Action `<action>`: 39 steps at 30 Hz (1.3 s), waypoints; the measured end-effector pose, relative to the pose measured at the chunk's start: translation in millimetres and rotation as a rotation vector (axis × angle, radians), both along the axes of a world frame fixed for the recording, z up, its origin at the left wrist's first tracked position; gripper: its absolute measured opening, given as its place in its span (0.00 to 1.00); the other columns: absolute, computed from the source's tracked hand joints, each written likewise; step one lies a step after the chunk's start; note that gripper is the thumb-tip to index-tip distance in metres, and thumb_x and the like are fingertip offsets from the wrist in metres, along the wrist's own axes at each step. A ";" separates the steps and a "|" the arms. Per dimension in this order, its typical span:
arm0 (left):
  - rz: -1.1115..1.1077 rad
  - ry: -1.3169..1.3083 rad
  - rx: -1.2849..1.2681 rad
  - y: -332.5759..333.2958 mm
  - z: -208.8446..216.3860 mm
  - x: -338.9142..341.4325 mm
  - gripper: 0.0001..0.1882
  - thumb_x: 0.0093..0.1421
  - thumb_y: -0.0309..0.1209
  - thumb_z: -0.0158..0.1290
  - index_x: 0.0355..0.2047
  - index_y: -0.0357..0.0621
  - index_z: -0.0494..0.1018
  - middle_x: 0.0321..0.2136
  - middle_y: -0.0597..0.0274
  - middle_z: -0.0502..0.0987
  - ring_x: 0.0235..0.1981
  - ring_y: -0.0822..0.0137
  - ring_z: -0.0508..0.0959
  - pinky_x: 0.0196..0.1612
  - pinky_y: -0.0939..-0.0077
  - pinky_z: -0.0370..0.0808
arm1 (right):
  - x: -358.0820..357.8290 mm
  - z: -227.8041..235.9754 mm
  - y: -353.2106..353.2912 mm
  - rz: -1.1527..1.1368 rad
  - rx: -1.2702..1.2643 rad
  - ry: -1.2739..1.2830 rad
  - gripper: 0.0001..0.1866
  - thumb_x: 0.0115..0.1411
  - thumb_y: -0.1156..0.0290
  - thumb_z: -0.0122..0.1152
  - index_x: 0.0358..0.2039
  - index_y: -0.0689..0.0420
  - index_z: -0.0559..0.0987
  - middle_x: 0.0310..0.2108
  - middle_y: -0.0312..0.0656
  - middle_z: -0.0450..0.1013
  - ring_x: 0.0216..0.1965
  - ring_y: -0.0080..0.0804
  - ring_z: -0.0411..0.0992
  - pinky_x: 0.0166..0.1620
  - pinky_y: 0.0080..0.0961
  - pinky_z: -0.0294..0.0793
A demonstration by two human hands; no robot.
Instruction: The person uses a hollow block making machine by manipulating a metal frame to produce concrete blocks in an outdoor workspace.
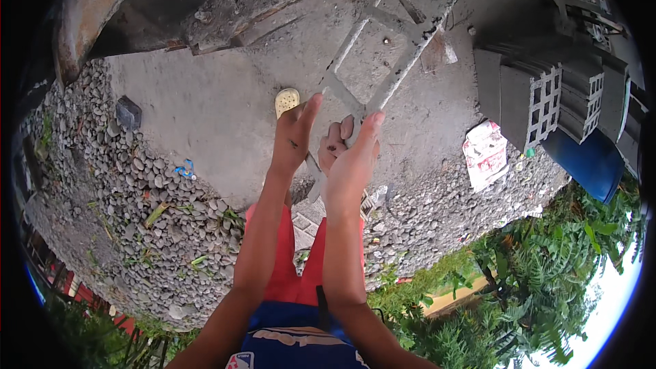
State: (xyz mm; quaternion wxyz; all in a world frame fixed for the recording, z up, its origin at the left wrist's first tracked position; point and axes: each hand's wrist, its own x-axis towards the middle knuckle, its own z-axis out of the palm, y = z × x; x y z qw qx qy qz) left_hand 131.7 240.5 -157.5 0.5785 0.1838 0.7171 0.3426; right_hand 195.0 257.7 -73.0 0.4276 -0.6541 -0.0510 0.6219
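A long grey ladder-shaped frame (358,44), rough and pale along its edges, stretches away from me to the upper right, with open cells between its rails. Both of my hands are at its near end. My left hand (292,142) has its thumb against the left corner; its fingers are mostly hidden behind the palm. My right hand (350,164) lies at the right corner, thumb along the rail and dirty fingertips curled inward. A yellow perforated clog (287,101) shows just beyond my left hand.
A concrete slab (198,109) is bordered by loose gravel (178,219). Grey hollow blocks (543,106) are stacked at right beside a blue container (584,164) and a crumpled white-and-red sack (485,154). Weathered timbers (273,3) lie at the far side. Green plants (526,266) grow at lower right.
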 end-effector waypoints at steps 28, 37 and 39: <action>-0.111 0.132 0.165 -2.8 -17.3 14.1 0.19 0.57 0.38 0.40 0.21 0.30 0.63 0.11 0.56 0.55 0.15 0.71 0.53 0.17 0.76 0.56 | 33.3 -23.9 29.0 0.167 -0.037 0.139 0.25 0.54 0.43 0.33 0.17 0.53 0.57 0.11 0.30 0.50 0.09 0.14 0.42 0.13 0.14 0.39; -0.032 0.100 0.085 -6.3 -31.1 19.7 0.22 0.57 0.41 0.40 0.18 0.31 0.62 0.10 0.55 0.54 0.15 0.72 0.51 0.17 0.75 0.55 | 36.2 -31.9 22.7 0.176 -0.043 0.048 0.25 0.54 0.43 0.34 0.19 0.53 0.56 0.10 0.29 0.48 0.08 0.15 0.43 0.12 0.15 0.39; -0.061 0.123 0.031 -4.9 -17.5 24.5 0.23 0.57 0.42 0.39 0.16 0.31 0.61 0.09 0.56 0.53 0.15 0.72 0.51 0.17 0.75 0.55 | 37.5 -20.0 16.3 0.094 -0.072 0.065 0.24 0.54 0.43 0.35 0.18 0.53 0.56 0.10 0.29 0.47 0.08 0.15 0.43 0.12 0.15 0.39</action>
